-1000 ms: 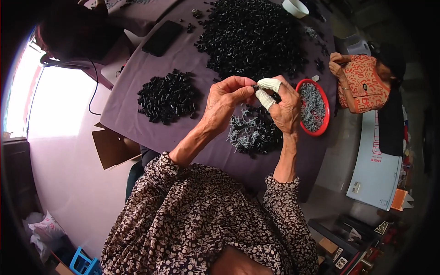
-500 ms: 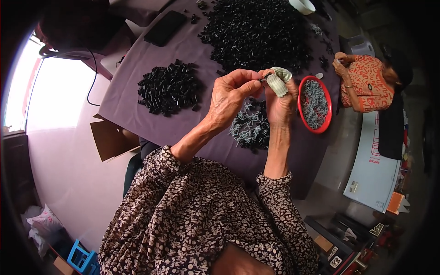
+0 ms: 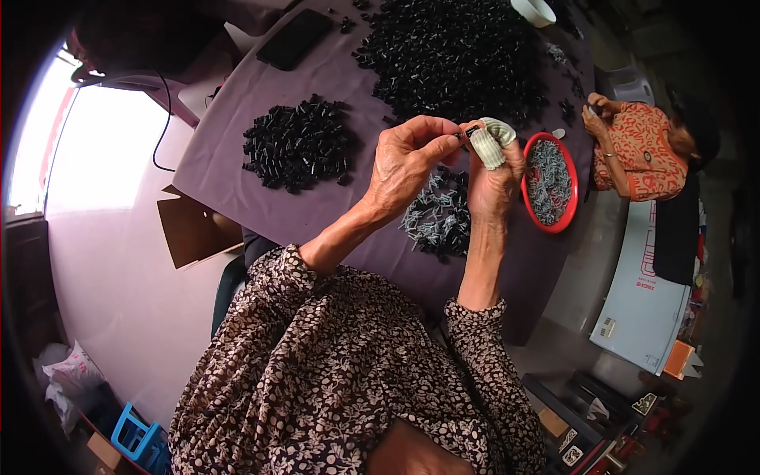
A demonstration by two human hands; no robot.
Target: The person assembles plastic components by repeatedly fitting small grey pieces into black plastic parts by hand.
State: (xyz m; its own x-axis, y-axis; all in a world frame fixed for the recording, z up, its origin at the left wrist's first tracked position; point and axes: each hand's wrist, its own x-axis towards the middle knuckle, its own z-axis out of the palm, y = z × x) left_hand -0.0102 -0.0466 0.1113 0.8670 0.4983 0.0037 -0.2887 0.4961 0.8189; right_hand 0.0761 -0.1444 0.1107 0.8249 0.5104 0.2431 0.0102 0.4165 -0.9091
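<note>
My left hand (image 3: pixel 400 166) pinches a small dark piece between thumb and forefinger, over the middle of the table. Its tip meets a small black plastic part (image 3: pixel 473 131) held in the fingers of my right hand (image 3: pixel 492 186). Pale ribbed cloth covers (image 3: pixel 489 150) wrap some of the right fingers. Below the hands lies a mixed pile of grey pins and black parts (image 3: pixel 438 218). Just right of my right hand stands a red bowl (image 3: pixel 573 190) of thin grey pins (image 3: pixel 548 178). Exactly how the two held pieces join is too small to tell.
A large heap of black parts (image 3: pixel 459 59) covers the far table, and a smaller pile (image 3: pixel 299 146) lies at left. A dark phone (image 3: pixel 294 39) and a white bowl (image 3: pixel 535 11) sit at the far side. Another person (image 3: pixel 640 146) works at the right edge.
The whole view has shifted slightly, so the table things appear a little to the right. My hands stay together, with the black part now showing more in my right fingers.
</note>
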